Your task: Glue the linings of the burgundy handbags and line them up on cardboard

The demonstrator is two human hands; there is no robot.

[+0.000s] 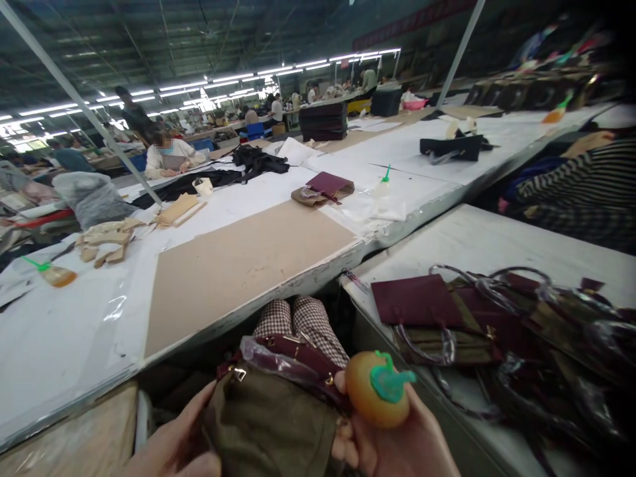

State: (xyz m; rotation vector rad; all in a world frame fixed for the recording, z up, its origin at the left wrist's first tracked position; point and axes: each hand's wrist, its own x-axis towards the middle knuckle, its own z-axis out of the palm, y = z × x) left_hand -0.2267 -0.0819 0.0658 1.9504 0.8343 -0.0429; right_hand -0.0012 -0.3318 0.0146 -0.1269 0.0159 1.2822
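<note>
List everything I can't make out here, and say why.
Head view: lower end of the olive-and-maroon bag, cut off by the bottom edge.
Head view: part of the right hand, hidden by the amber bottle.
Head view: lettering on the red banner, too small and blurred.
Head view: rest of the person in striped clothing, cut off by the right edge.

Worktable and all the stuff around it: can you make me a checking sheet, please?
Surface: white worktable, tan sheet lying on it.
Job's things: olive-and-maroon bag; green-topped amber bottle.
Clutter: tan scraps and black pieces on the worktable; heaped bags on the side table.
Hands: left hand grips the bag's side; right hand holds the bottle.
Cables: nothing seen.
Surroundings: a person across the worktable; strip lights beyond.
</note>
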